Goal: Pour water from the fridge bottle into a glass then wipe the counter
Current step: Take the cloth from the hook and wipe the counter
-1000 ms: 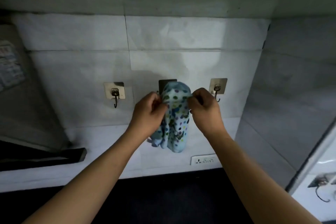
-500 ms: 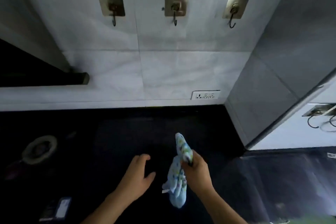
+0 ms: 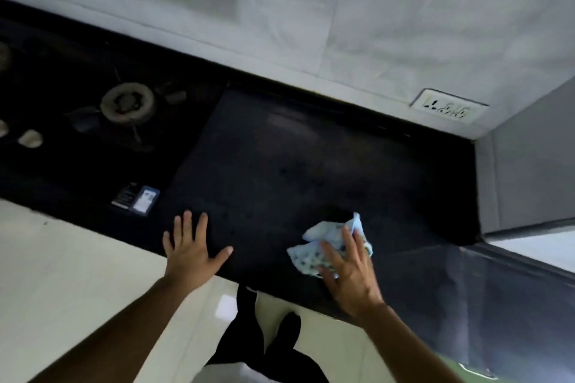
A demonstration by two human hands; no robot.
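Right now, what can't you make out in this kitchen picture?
Head view only.
Cloth: its middle lies under the right hand.
Counter: too dark to show any wet spots.
Stove: cut off by the left edge.
Label at the stove's near corner: print too small.

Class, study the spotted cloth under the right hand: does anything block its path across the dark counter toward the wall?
Nothing visible does. The right hand presses the spotted cloth on the counter; no object shows between it and the wall. The left hand and gas burner lie off to its left.
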